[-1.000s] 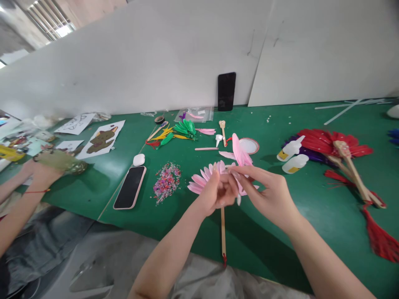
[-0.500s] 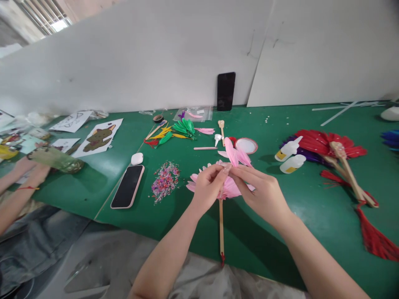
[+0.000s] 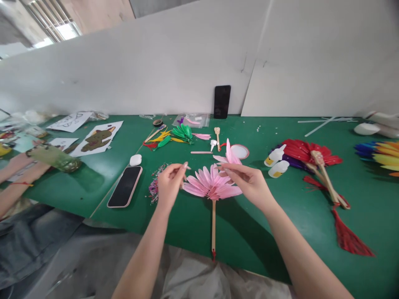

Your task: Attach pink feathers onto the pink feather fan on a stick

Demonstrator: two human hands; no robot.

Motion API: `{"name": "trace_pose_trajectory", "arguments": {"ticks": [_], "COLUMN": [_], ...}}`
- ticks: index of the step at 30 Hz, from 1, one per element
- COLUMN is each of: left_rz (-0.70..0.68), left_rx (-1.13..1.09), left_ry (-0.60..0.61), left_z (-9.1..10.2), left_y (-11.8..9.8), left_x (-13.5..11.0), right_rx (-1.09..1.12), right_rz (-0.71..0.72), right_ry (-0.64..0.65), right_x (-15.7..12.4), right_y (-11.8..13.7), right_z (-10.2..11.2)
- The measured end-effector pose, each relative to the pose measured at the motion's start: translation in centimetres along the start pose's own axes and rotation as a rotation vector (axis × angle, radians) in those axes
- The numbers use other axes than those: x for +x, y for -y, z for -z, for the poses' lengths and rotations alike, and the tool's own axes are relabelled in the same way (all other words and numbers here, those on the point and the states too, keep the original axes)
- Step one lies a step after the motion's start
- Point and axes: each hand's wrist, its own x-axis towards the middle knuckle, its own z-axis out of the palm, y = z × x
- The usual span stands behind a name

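A fan of pink feathers (image 3: 209, 182) lies in front of me, its wooden handle (image 3: 213, 226) pointing towards me with a red cord at the end. To its left, my left hand (image 3: 170, 182) is raised with thumb and fingers pinched; a tiny pale bit may show at the tips, too small to name. Over the fan's right side, my right hand (image 3: 249, 178) has its fingers closed together. A loose pink feather (image 3: 230, 153) rises just behind these fingers and seems gripped by them, though its base is hidden. Another pink feather lies beside it.
Left of the fan are a heap of colourful chips (image 3: 153, 187) and a phone (image 3: 125, 187). Behind lie green feathers (image 3: 183, 133) and a white-faced ring (image 3: 240, 151). Glue bottles (image 3: 278, 169) and a red feather fan (image 3: 299, 151) are right. Another person's hands hold a greenish bottle (image 3: 57, 158).
My hands have come apart: the left has moved left, away from the right. More of the pink fan shows between them. The view has turned slightly to the right.
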Motion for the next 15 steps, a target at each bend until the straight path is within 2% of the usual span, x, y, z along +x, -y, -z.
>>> {"name": "trace_pose_trajectory", "arguments": {"ticks": [2,5,8,11,13,15], "left_rz": [-0.006,-0.056,-0.077,-0.145,-0.22,-0.269], "left_rx": [0.193,0.591,0.943,1.139,1.251,1.357], "left_ry": [-0.024,0.017,0.152,0.236,0.207,0.113], "left_z": [2.9,6.9,9.3,9.9,9.5,8.7], "left_y": [0.7,1.6,1.9,1.5,1.2,0.9], "left_x": [0.6,1.7,2.6,3.1,3.3,3.4], "right_rx": [0.052,0.083,0.085,0.13,0.185,0.248], "right_rz": [-0.01,-0.019,-0.016,-0.012,-0.015,-0.018], "right_ry": [0.011,0.032,0.084,0.134,0.145,0.152], "right_x": [0.1,0.1,0.1,0.1,0.2,0.3], "right_y": [-0.2,-0.4,-0.6,-0.7,-0.8,-1.0], "right_z": [0.0,-0.1,-0.3,-0.5,-0.6,-0.5]}}
